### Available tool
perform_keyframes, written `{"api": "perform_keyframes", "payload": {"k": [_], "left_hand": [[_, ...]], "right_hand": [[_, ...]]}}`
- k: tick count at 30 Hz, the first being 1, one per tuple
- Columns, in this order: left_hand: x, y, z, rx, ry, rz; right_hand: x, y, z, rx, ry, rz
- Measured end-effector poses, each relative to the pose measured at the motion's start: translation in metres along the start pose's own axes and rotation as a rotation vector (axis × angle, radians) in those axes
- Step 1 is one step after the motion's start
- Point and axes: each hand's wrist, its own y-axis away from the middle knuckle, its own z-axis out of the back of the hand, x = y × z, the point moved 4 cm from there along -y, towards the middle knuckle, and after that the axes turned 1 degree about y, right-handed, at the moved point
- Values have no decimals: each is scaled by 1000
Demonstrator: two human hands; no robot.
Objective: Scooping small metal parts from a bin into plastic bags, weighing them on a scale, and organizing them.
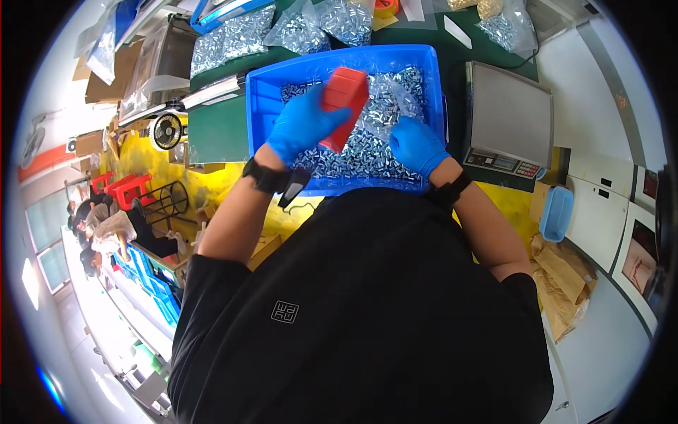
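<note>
My left hand [308, 121], in a blue glove, grips a red plastic box [345, 106] by its side and holds it tilted over the blue bin [256, 131]. The box's inside does not show. Small silvery metal sleeves [346, 164] cover the bin's floor. A clear plastic bag [385, 99] lies on them at the right, with metal pieces in or under it. My right hand [417, 145], also blue-gloved, is closed at the bag's near edge, fingers curled on the film.
Filled clear bags [300, 30] of metal parts stand behind the bin on the green table [219, 131]. A digital weighing scale [508, 116] sits to the right. A small black fan [167, 131] is at the left. Farther left, people work at a long bench.
</note>
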Motion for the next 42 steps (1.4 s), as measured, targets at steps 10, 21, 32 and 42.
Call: {"api": "perform_keyframes", "payload": {"k": [10,21,32,42], "left_hand": [[148,55,-42,-333,854,328],[186,32,-103,-9,1213,560],[203,16,-115,-2,1280,616],[184,3,-120,-35,1526,618]], "right_hand": [[5,-42,11,48,19,98],[29,-11,153,-569,-727,-326],[-38,40,260,-844,-355,-510],[-127,139,182,-726,463,-274]]}}
